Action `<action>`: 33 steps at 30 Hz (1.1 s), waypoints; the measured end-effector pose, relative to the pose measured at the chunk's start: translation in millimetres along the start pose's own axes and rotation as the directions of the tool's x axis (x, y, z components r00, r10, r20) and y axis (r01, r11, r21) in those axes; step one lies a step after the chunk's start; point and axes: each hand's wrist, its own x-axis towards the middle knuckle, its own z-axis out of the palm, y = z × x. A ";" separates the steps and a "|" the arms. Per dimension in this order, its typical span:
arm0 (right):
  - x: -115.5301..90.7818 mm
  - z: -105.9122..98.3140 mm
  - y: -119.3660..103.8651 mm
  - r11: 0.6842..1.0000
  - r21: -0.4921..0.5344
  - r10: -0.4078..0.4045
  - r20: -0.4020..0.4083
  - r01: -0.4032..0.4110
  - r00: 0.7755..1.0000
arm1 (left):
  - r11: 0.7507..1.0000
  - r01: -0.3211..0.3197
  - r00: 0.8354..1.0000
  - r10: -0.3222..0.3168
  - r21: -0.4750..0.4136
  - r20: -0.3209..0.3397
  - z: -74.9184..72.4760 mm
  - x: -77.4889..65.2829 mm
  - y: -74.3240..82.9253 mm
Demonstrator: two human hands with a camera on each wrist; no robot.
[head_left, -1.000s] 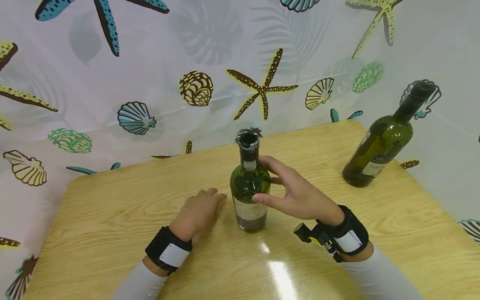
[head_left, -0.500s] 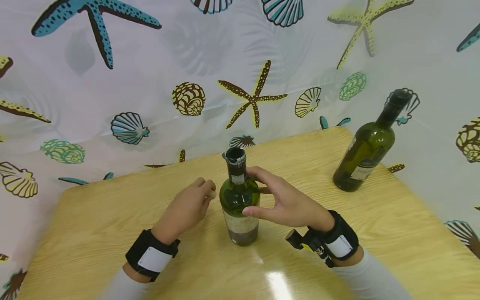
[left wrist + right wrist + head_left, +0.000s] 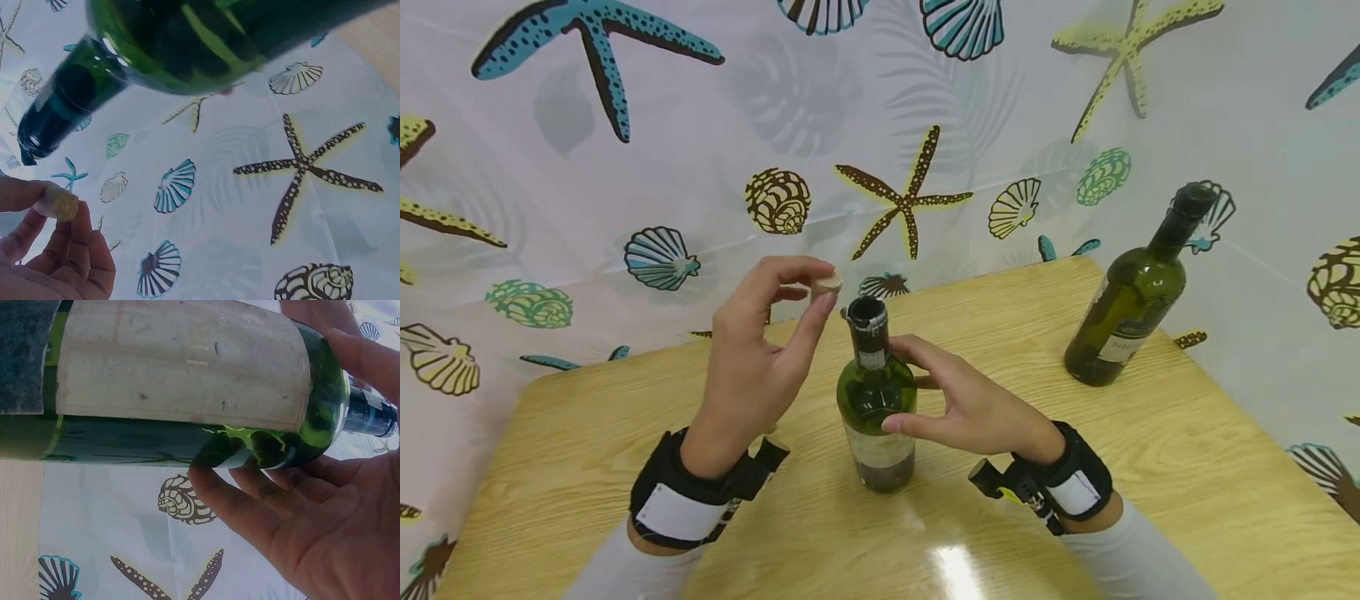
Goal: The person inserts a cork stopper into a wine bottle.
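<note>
In the head view, a green wine bottle [image 3: 880, 446] with a pale label and a dark neck stands upright at mid-table. My right hand [image 3: 973, 407] grips its shoulder from the right side, thumb in front and fingers behind; in the right wrist view, fingers [image 3: 234, 506] touch the glass under the label. Raised beside the bottle's mouth, on the left, is my left hand [image 3: 745, 367]. It pinches a short cork [image 3: 827, 284] between thumb and fingertips. The cork [image 3: 64, 205] shows its round end in the left wrist view, apart from the neck.
A second green wine bottle [image 3: 1129, 304], its neck dark, stands at the table's right edge. The wooden table [image 3: 587, 450] meets a pale curtain [image 3: 715, 150] printed with shells and starfish behind and to the right.
My left hand has risen from the tabletop to the height of the bottle's mouth, and a cork now shows in its fingers. My right hand keeps its hold on the bottle.
</note>
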 end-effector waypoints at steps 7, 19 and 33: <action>0.4 0.7 1.3 1.000 0.010 -0.004 0.003 0.004 1.000 | 0.957 0.009 0.999 -0.022 -0.291 -0.045 5.9 10.8 16.9; -1.7 0.2 1.9 1.000 -0.009 -0.008 0.009 0.008 1.000 | 0.986 -0.029 0.999 0.036 -0.163 0.034 13.1 3.2 17.2; -0.5 3.5 4.3 1.000 0.005 -0.026 0.009 0.026 1.000 | 0.998 -0.020 0.973 0.033 -0.057 0.227 -8.2 17.3 21.2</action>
